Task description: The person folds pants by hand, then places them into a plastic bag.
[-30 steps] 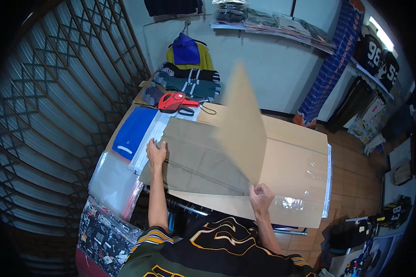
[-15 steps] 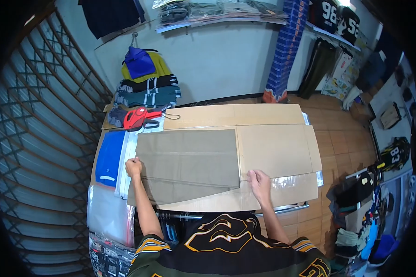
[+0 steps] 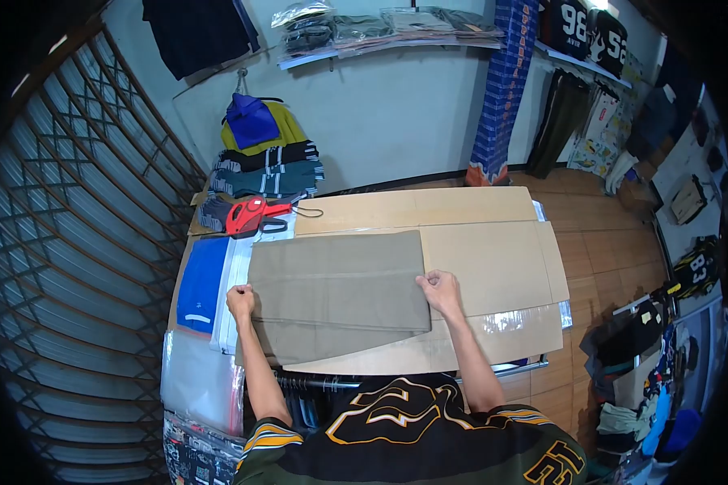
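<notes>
Olive-grey trousers (image 3: 340,291) lie folded flat on the cardboard-covered table (image 3: 493,259), a long crease or seam running across their lower part. At their left edge, my left hand (image 3: 240,301) is closed with the fingers pinching the cloth. My right hand (image 3: 440,291) is closed at the right edge, thumb and fingertips on the fabric. Just left of my left hand lie a blue folded garment (image 3: 200,283) in a plastic bag and white packaging (image 3: 233,283).
A red-and-black handheld tool (image 3: 255,217) with a cord loop lies at the back left. Stacked folded clothes (image 3: 271,174) stand behind it. Clear plastic bags (image 3: 202,376) sit at the front left. A metal lattice gate (image 3: 73,242) borders the left; clothes (image 3: 631,339) hang at the right.
My right hand has moved left and up from beside the cloth onto its right edge. My left hand stays at the left edge. The whole view has shifted slightly.
</notes>
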`<action>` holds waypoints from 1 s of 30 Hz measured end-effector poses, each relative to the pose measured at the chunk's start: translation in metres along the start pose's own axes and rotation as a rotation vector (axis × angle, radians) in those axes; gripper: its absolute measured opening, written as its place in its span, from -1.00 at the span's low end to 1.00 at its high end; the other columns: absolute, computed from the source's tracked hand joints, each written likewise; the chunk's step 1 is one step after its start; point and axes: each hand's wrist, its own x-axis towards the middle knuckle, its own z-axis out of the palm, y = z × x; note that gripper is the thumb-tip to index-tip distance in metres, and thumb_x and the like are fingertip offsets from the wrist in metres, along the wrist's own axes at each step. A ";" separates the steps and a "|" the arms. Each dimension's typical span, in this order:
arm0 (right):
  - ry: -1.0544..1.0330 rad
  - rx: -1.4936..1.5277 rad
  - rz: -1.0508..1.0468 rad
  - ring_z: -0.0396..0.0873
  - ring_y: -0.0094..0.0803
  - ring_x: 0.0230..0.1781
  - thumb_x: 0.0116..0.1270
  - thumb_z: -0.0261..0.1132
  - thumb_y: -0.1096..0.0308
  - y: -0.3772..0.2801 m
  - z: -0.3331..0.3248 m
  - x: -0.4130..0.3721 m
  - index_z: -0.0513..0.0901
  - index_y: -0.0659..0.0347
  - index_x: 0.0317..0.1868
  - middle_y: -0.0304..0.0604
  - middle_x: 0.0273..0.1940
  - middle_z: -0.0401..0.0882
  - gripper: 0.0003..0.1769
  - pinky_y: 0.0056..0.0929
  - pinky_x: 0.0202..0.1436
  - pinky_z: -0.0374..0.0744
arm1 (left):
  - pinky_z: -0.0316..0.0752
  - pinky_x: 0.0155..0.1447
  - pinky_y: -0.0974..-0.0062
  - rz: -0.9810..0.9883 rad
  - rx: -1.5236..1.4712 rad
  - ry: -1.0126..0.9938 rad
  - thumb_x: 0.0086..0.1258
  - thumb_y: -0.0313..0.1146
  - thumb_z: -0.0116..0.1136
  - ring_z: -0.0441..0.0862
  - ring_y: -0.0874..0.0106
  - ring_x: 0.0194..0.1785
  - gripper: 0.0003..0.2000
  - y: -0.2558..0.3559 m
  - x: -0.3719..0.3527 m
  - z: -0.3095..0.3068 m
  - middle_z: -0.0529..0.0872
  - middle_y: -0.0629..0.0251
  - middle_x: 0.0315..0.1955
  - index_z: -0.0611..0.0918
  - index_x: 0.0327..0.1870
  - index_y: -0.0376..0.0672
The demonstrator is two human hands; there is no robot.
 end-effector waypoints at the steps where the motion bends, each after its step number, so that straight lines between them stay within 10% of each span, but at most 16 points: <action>1: 0.035 0.015 0.013 0.68 -0.39 -0.41 0.17 0.50 0.17 -0.002 -0.006 -0.002 0.75 0.38 -0.27 -0.02 -0.41 0.75 -0.63 -0.37 -0.29 0.61 | 0.61 -0.01 0.22 0.000 0.000 0.001 0.28 -0.26 0.35 0.77 0.10 -0.20 -0.76 0.004 -0.005 -0.003 0.80 0.02 -0.35 0.75 -0.28 -0.30; 9: 0.170 -0.065 0.066 0.67 -0.35 -0.43 0.21 0.45 0.23 0.033 -0.069 -0.002 0.73 0.37 -0.27 -0.05 -0.46 0.72 -0.69 -0.36 -0.29 0.60 | 0.63 -0.01 0.30 0.116 -0.110 -0.217 0.25 -0.29 0.38 0.79 0.21 -0.21 -0.75 0.059 -0.068 -0.012 0.82 0.00 -0.34 0.77 -0.26 -0.35; 13: 0.243 -0.239 0.120 0.72 -0.02 -0.29 0.23 0.39 0.23 0.029 -0.098 -0.013 0.70 0.35 -0.25 0.07 -0.36 0.74 -0.70 -0.14 -0.13 0.63 | 0.63 -0.03 0.30 0.155 -0.059 -0.283 0.26 -0.30 0.38 0.79 0.19 -0.24 -0.77 0.086 -0.094 -0.005 0.81 0.02 -0.37 0.77 -0.27 -0.33; 30: 0.494 -0.311 0.095 0.67 0.01 -0.28 0.28 0.36 0.31 0.071 -0.141 -0.001 0.67 0.33 -0.28 0.05 -0.36 0.70 -0.79 -0.08 -0.16 0.59 | 0.60 -0.18 0.37 0.218 -0.153 -0.354 0.24 -0.32 0.44 0.75 0.31 -0.38 -0.80 0.125 -0.153 0.024 0.79 0.13 -0.47 0.77 -0.30 -0.30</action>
